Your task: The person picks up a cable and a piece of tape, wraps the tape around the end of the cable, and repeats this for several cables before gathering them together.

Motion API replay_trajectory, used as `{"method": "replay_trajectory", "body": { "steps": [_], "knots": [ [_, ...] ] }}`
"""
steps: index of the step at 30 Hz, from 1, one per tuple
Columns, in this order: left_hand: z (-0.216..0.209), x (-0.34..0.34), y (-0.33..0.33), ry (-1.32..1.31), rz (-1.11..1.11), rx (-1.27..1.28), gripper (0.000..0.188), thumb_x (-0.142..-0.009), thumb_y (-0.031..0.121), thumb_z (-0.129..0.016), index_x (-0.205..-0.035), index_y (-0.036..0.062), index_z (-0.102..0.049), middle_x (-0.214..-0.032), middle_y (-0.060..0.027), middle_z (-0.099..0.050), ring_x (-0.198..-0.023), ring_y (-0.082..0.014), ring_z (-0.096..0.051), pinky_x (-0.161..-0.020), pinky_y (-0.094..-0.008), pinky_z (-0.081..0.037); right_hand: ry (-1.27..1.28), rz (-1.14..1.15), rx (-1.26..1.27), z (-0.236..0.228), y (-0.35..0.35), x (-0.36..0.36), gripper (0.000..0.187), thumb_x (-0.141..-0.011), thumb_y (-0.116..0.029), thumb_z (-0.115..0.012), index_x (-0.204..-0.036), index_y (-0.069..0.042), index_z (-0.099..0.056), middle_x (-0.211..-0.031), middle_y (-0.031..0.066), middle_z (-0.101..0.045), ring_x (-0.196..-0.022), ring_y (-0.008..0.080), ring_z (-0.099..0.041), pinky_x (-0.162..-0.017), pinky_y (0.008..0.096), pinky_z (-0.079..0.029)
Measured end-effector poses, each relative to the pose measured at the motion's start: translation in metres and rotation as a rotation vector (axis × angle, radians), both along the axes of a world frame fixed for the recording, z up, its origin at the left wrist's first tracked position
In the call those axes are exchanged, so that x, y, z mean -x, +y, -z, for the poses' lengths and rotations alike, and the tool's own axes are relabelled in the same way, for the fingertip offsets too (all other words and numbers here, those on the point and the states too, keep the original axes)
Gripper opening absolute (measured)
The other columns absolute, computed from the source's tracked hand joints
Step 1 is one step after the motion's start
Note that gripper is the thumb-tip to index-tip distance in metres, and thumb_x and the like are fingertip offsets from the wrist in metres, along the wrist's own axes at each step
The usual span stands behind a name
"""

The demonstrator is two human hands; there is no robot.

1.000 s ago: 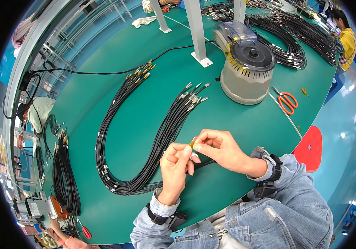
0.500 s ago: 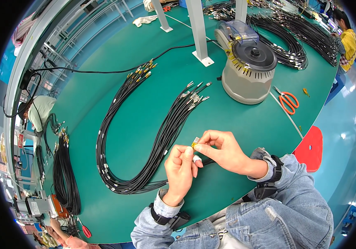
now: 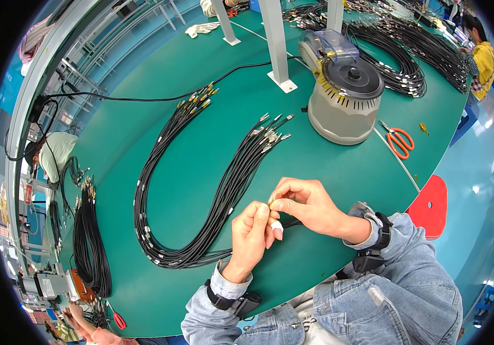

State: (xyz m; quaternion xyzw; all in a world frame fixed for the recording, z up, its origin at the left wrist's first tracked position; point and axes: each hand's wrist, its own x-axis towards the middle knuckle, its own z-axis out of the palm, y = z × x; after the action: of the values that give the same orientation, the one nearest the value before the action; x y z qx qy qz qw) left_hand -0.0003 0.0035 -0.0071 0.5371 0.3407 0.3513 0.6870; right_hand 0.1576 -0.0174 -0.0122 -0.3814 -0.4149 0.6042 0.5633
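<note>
In front of me, my left hand (image 3: 250, 234) and my right hand (image 3: 308, 208) meet with thumbs and fingertips pinched together. Between them is a cable end, now almost wholly covered by the fingers; a bit of yellow tape (image 3: 270, 203) shows at the pinch. White wrapping (image 3: 277, 225) covers one of my left fingers. A dark cable runs out below my right hand. Just left of my hands lies a U-shaped bundle of black cables (image 3: 218, 215). Its near-right end has bare silver connectors (image 3: 267, 133), and its far end has yellow-taped ones (image 3: 196, 103).
A round tape dispenser (image 3: 342, 109) stands beyond my hands, beside a grey post (image 3: 277, 52). Orange-handled scissors (image 3: 400, 142) lie to its right. More cable bundles sit far right (image 3: 396, 63) and left (image 3: 91, 247). A red stool (image 3: 431, 204) is beside the table. Other people work around.
The silver connector that stuck up between my fingertips is now covered by them. My left hand has shifted slightly up and turned; the right has barely moved.
</note>
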Motion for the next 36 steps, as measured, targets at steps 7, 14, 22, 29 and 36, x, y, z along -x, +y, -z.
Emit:
{"method": "replay_trajectory", "body": {
  "steps": [7, 14, 22, 29, 36],
  "knots": [
    [-0.004, 0.000, 0.007, -0.031, 0.112, 0.087, 0.027, -0.097, 0.022, -0.041, -0.085, 0.0022, -0.054, -0.060, -0.0026, -0.056, -0.043, -0.0030, -0.043, -0.038, -0.0162, -0.031, -0.065, -0.044, -0.097, 0.010, -0.001, -0.003, 0.014, -0.090, -0.012, -0.055, -0.094, 0.001, -0.055, -0.082, 0.0032, -0.055, -0.077, 0.0098, -0.055, -0.072, 0.0248, -0.046],
    [-0.003, 0.007, 0.016, 0.159, 0.182, -0.017, 0.021, -0.093, 0.019, -0.049, -0.091, 0.0013, -0.060, -0.062, -0.0023, -0.057, -0.046, -0.0051, -0.047, -0.042, -0.0185, -0.035, 0.069, -0.100, -0.055, 0.003, 0.006, -0.003, 0.017, -0.092, -0.015, -0.052, -0.099, 0.000, -0.055, -0.079, 0.0009, -0.052, -0.072, 0.0079, -0.049, -0.068, 0.0223, -0.043],
    [0.021, -0.002, 0.021, 0.724, 0.041, -1.117, 0.015, -0.081, 0.011, -0.062, -0.092, 0.0009, -0.062, -0.087, -0.0106, -0.060, -0.075, -0.0228, -0.057, -0.065, -0.0318, -0.046, 0.124, 0.553, -0.089, -0.008, 0.021, -0.059, 0.019, -0.090, -0.015, -0.053, -0.100, 0.000, -0.057, -0.072, -0.0009, -0.048, -0.061, 0.0062, -0.041, -0.056, 0.0214, -0.034],
    [0.025, 0.000, 0.025, 0.734, -0.094, -0.980, 0.020, -0.074, 0.011, -0.068, -0.091, 0.0017, -0.062, -0.095, -0.0134, -0.057, -0.089, -0.0291, -0.053, -0.074, -0.0359, -0.044, 0.095, 0.765, -0.005, -0.033, 0.036, -0.094, 0.020, -0.087, -0.018, -0.058, -0.092, 0.002, -0.060, -0.054, -0.0042, -0.040, -0.043, 0.0043, -0.028, -0.043, 0.0217, -0.024],
    [0.027, 0.011, 0.041, 0.932, -0.241, -1.109, 0.019, -0.072, 0.007, -0.069, -0.088, 0.0025, -0.061, -0.090, -0.0114, -0.055, -0.085, -0.0278, -0.052, -0.073, -0.0365, -0.044, 0.121, 0.792, 0.043, -0.030, 0.048, -0.091, 0.018, -0.085, -0.016, -0.061, -0.085, 0.002, -0.062, -0.049, -0.0055, -0.038, -0.041, 0.0035, -0.026, -0.042, 0.0217, -0.021]
  ]
}}
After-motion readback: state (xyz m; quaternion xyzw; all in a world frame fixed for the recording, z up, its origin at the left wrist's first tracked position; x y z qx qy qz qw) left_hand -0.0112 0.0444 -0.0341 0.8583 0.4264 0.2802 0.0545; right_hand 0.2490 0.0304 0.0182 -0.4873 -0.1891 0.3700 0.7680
